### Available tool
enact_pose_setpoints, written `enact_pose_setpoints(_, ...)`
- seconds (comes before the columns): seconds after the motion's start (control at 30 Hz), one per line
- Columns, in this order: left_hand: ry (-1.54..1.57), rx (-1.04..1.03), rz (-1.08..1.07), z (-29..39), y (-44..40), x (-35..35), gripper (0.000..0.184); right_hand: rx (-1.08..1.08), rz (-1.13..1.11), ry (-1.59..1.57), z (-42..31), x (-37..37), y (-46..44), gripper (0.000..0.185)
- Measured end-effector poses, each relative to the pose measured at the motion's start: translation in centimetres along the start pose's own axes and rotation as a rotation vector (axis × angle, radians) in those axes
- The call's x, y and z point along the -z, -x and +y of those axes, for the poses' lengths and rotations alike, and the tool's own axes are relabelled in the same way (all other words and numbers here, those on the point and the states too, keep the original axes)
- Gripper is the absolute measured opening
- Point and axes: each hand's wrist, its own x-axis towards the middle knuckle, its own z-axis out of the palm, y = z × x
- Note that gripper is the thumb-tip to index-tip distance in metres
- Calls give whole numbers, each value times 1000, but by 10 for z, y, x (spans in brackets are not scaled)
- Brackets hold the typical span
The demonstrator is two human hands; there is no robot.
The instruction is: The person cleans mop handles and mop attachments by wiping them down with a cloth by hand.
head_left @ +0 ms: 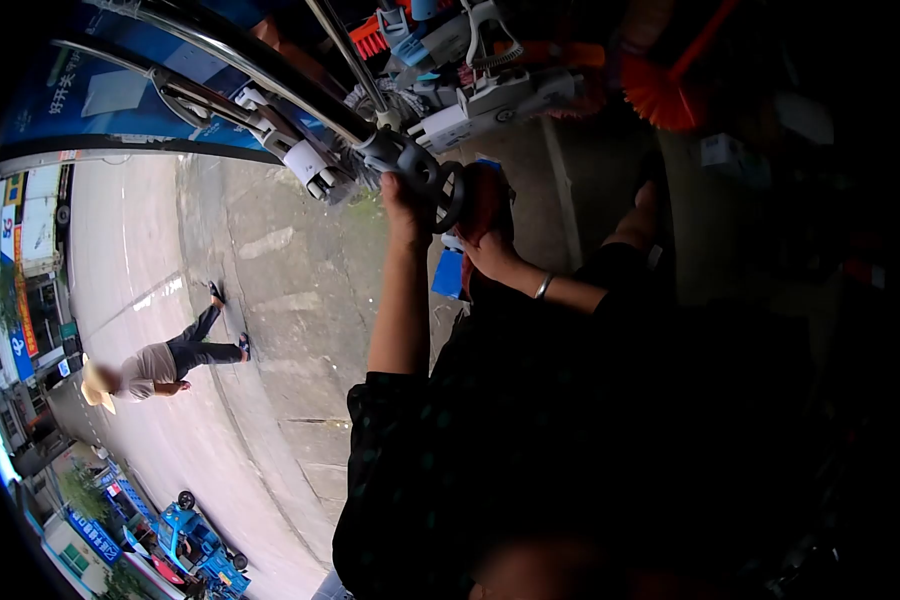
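Note:
My left hand (402,208) is closed at the end of a chrome pole (270,80), around a grey plastic fitting (398,160) with a loop. Its fingers are partly hidden. Beside it a dark grey ring (451,198) stands out from the fitting. Lower and to the right, my right hand (488,257), with a silver bracelet at the wrist, is closed against a dark red rounded item (485,205). Shadow hides what kind of item it is. A blue card (449,274) shows just under this hand.
The view is turned sideways. White mop heads (315,170) and brushes hang at the top, by an orange broom (660,90). A person in a straw hat (155,370) walks on the pavement. A blue three-wheeler (195,545) stands farther off. The right side is dark.

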Motion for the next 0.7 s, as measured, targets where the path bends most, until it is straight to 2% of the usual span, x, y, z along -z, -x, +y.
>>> enact_pose_setpoints(0.07, -26, 10, -6, -1, -2, 5, 76, 231, -107, 58, 17, 6, 13, 50)
enact_pose_setpoints(0.1, -48, 14, -11, -1, -4, 7, 77, 116, -212, -3, 45, -2, 21, 50)
enact_pose_setpoints(0.13, -49, 13, -12, -1, -3, 4, 77, -73, -266, -207, 46, 5, 23, 51)
enact_pose_setpoints(0.2, -82, -69, 39, 1, -3, -5, 76, -180, -245, -508, 35, 18, 17, 52)
enact_pose_setpoints(0.23, -82, -68, 40, 0, -5, -2, 76, -181, -246, -508, 28, 20, 11, 52)
enact_pose_setpoints(0.3, -164, 4, 60, -5, -1, 7, 81, -221, -165, -191, 6, 19, 4, 52)
enact_pose_setpoints(0.37, -171, -8, 15, -4, -4, 3, 81, -179, -72, -117, 5, 15, -10, 52)
enact_pose_setpoints(0.43, -76, -4, 9, -5, -4, 4, 75, 49, -69, -8, 28, 2, -8, 54)
enact_pose_setpoints(0.47, -77, -8, 4, -6, -7, 4, 75, -110, -232, 106, 36, 8, -2, 50)
enact_pose_setpoints(0.57, -13, -52, 0, -6, -10, 6, 75, -20, -287, 115, 58, 23, 20, 56)
enact_pose_setpoints(0.63, -12, -14, -28, -2, -9, 7, 74, -226, -318, -148, 59, 18, 25, 50)
enact_pose_setpoints(0.7, -33, -7, -24, -7, -10, 13, 75, -30, -160, -195, 25, 20, 8, 39)
